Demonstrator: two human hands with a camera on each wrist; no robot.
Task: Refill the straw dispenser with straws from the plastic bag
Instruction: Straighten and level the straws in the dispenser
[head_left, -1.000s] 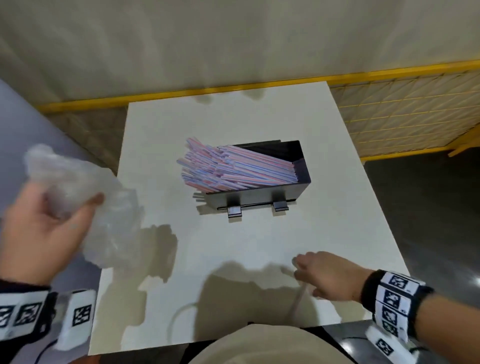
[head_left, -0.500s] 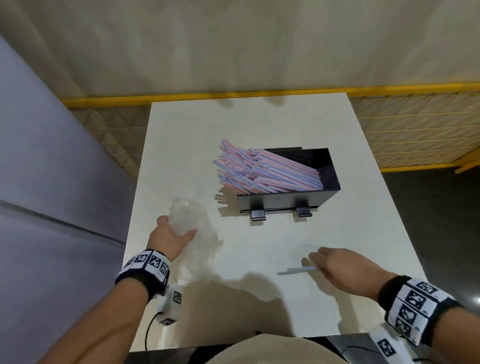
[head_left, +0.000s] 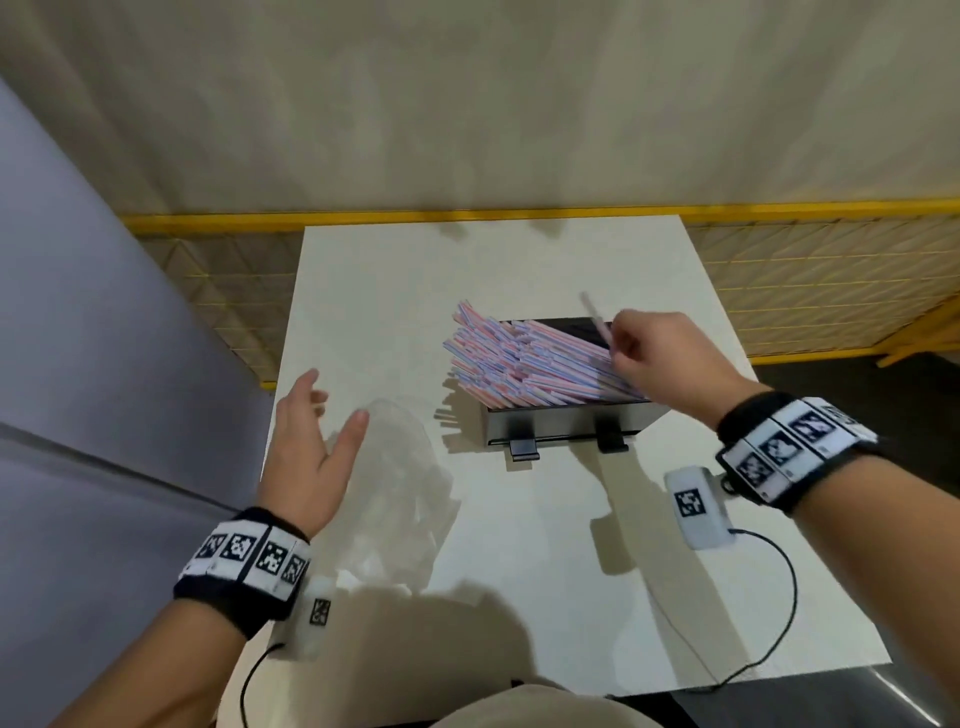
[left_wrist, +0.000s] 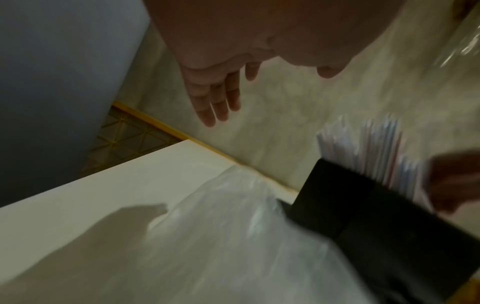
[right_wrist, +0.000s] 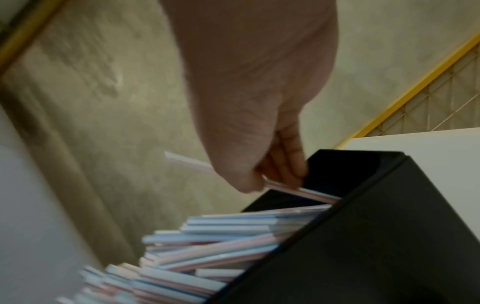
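Note:
A black straw dispenser (head_left: 566, 423) (right_wrist: 363, 236) (left_wrist: 363, 216) stands mid-table, packed with pink, blue and white straws (head_left: 514, 358) (right_wrist: 207, 242) that lean out over its left end. Above its right end, my right hand (head_left: 623, 340) (right_wrist: 262, 181) pinches a single straw (head_left: 597, 322) (right_wrist: 298, 191), lower tip inside the box. The clear plastic bag (head_left: 395, 478) (left_wrist: 233, 236) lies crumpled on the table left of the dispenser. My left hand (head_left: 324, 415) (left_wrist: 221, 92) hovers just above the bag's left edge, fingers spread, holding nothing.
The white table (head_left: 519, 270) is small, with its edges close on all sides. A grey wall (head_left: 104, 364) runs along the left. A yellow mesh fence (head_left: 805, 260) stands behind. A cable (head_left: 779, 597) from the right wrist unit trails over the table's near right corner.
My left hand has let go of the bag, which now lies on the table. My right hand picked the loose straw off the table and carried it up over the dispenser.

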